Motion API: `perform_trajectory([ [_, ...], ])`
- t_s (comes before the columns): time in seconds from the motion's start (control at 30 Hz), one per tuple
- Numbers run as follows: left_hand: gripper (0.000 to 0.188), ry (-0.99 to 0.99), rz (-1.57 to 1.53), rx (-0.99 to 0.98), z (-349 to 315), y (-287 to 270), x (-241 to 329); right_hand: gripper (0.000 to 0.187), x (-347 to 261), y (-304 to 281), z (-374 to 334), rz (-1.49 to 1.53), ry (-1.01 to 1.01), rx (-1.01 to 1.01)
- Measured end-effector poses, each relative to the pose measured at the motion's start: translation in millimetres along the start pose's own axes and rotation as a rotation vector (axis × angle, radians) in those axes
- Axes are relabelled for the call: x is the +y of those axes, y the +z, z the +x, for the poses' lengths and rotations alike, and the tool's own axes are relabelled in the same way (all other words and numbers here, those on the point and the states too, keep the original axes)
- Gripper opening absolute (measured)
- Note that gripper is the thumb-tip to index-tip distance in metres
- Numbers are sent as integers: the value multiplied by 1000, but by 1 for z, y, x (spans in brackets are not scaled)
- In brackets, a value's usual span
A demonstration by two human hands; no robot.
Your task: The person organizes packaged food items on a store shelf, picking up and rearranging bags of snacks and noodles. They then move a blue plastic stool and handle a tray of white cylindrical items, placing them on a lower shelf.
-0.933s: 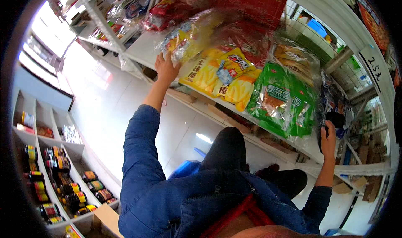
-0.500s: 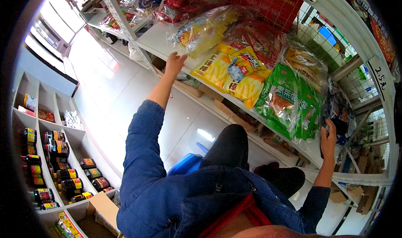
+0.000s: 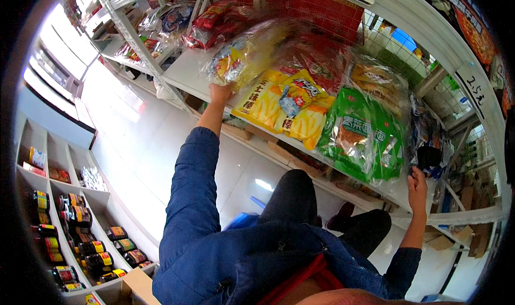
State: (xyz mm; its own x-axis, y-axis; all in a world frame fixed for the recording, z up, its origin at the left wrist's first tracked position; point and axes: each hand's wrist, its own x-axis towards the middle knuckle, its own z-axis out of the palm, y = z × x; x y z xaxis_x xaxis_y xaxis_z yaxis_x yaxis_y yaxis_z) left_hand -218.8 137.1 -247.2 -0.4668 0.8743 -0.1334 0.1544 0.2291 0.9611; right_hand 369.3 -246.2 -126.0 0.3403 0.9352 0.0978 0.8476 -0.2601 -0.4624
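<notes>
My left hand (image 3: 220,94) is at the shelf's front edge, its fingers closed on the near end of a clear plastic bag (image 3: 235,62) of yellow packets; the bag is smeared by motion. Right beside it lie yellow snack packs (image 3: 261,98), with a smaller yellow-and-blue packet (image 3: 301,92) on top. Large green packs (image 3: 365,136) in clear film lie farther right. My right hand (image 3: 417,191) is at the front edge just past them, near dark wrapped packs (image 3: 427,138). Its fingers are curled, and what they grip is hidden.
Red packs (image 3: 206,26) lie at the shelf's far left, beside a white perforated post (image 3: 134,37). A wire grid (image 3: 389,39) backs the shelf. At lower left, a compartmented rack (image 3: 96,197) holds dark bottles (image 3: 91,247). A blue plastic object (image 3: 241,221) is by my legs.
My left hand, formerly raised with fingers apart beside the bag, has closed on its near end. The bag has shifted and blurred. My right hand has drawn slightly down along the shelf edge.
</notes>
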Motion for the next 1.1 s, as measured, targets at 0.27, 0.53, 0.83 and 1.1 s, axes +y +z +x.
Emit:
perform_trajectory([
  [0.27, 59, -71, -174, -110, -20, -17, 5, 36, 4, 14, -4, -22, -73, 43],
  [0.53, 40, 52, -367, -333, -10, -47, -34, 40, 21, 8, -17, 57, -21, 62],
  [0.83, 60, 734, 139, -266, -144, -19, 4, 42, 103, 31, -5, -498, -112, 556],
  [1.1, 62, 1333, 332, -567, -316, 65, 65, 43, 185, 55, 6, 94, 292, 449],
])
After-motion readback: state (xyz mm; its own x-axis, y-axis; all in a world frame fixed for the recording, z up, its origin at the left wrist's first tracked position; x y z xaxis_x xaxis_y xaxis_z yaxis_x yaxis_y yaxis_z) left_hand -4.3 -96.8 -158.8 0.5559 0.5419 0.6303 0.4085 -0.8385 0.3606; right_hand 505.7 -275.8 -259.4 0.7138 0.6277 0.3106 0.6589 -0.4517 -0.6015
